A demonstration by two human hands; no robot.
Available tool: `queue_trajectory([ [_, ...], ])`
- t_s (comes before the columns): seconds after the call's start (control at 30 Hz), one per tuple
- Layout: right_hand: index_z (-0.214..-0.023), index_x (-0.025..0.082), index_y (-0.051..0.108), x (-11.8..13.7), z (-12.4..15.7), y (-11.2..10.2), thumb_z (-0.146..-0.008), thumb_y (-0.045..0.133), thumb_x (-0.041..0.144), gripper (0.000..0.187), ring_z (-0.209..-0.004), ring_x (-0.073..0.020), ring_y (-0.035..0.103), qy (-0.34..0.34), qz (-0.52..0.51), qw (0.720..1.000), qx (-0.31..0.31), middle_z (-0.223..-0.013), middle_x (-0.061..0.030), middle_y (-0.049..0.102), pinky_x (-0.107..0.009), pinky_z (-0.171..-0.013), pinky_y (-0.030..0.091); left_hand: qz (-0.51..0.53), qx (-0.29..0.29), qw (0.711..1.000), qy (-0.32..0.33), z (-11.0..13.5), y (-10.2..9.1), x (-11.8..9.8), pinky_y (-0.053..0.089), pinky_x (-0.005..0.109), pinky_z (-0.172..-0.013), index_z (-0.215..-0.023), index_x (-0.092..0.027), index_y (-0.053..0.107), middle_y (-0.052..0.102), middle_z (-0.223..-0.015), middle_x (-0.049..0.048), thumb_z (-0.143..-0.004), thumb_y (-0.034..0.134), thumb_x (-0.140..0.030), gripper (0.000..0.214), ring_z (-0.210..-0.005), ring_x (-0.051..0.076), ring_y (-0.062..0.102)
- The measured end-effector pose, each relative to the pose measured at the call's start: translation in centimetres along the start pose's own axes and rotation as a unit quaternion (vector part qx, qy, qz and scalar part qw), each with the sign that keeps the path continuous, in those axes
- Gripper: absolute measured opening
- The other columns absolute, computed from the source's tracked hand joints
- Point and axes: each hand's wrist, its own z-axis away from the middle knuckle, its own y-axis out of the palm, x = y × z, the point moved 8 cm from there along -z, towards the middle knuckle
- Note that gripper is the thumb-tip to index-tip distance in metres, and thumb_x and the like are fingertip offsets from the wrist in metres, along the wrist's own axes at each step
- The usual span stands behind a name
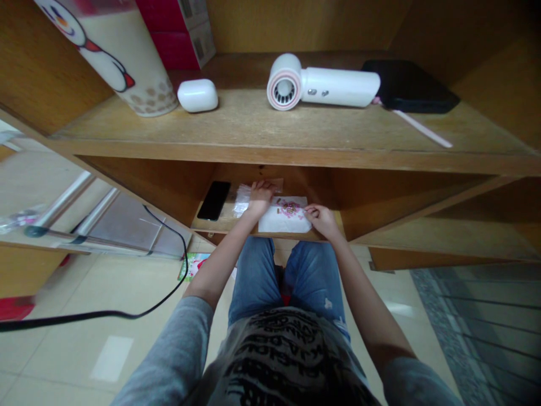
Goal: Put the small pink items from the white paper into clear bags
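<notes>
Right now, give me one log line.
left hand: at clear plastic; right hand: at white sheet's edge; pink cluster: on sheet; black phone: left of plastic

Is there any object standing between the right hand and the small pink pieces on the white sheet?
Nothing visible stands between them: the right hand is at the right edge of the white sheet, close beside the small pink pieces.

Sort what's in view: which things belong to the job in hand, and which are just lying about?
Likely in the job:
- white sheet
- small pink pieces
- clear plastic packaging by the left hand

Apparently lying about:
- black phone
- white fan
- white case
- drink cup
</notes>
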Motion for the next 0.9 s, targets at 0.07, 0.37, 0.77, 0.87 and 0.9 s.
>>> queue_trajectory([
  [0.07,-0.082,0.016,0.061,-1.2,0.4,0.6,-0.067,0.057,0.031,0.021,-0.053,-0.0124,0.053,0.048,-0.069,0.996,0.013,-0.074,-0.0046,0.062,-0.023,-0.044,0.042,0.025,-0.019,0.999,-0.012,0.2,-0.3,0.2,0.035,0.044,-0.090,-0.095,-0.021,0.066,0.065,-0.104,0.0087,-0.088,0.043,-0.024,0.024,-0.102,0.027,0.053],
  [0.37,-0.082,0.015,0.062,0.0,0.0,2.0,-0.065,0.055,0.030,0.024,-0.056,-0.0119,0.052,0.054,-0.139,0.988,0.038,-0.069,-0.0029,0.061,-0.022,-0.046,0.043,0.435,-0.150,0.875,-0.152,1.5,-0.5,2.1,0.048,0.033,-0.084,-0.086,-0.020,0.059,0.067,-0.088,0.0042,-0.085,0.050,-0.026,0.011,-0.086,0.016,0.063],
  [0.77,-0.091,0.015,0.063,-1.1,-1.4,1.1,-0.068,0.048,0.024,0.029,-0.063,-0.0167,0.060,0.073,-0.070,0.995,-0.015,-0.080,-0.0063,0.069,-0.027,-0.057,0.047,0.788,-0.144,0.470,-0.371,6.4,2.6,-0.3,0.054,0.027,-0.072,-0.086,-0.018,0.054,0.064,-0.093,0.0056,-0.088,0.044,-0.039,0.023,-0.082,0.012,0.063],
  [0.87,-0.090,0.016,0.064,-0.6,-1.5,0.8,-0.070,0.049,0.025,0.027,-0.070,-0.0173,0.062,0.045,-0.060,0.997,-0.027,-0.084,-0.0060,0.069,-0.028,-0.065,0.048,0.784,-0.157,0.471,-0.372,6.7,2.5,-0.5,0.054,0.025,-0.069,-0.086,-0.018,0.053,0.064,-0.089,0.0048,-0.084,0.051,-0.042,0.025,-0.079,0.012,0.063],
  [0.9,-0.090,0.017,0.064,-0.5,-1.5,0.5,-0.071,0.049,0.024,0.026,-0.073,-0.0175,0.062,0.044,-0.054,0.996,-0.048,-0.087,-0.0061,0.069,-0.029,-0.069,0.048,0.781,-0.164,0.476,-0.369,6.8,2.4,-0.4,0.054,0.025,-0.068,-0.086,-0.018,0.053,0.063,-0.088,0.0037,-0.082,0.055,-0.039,0.022,-0.078,0.012,0.062],
])
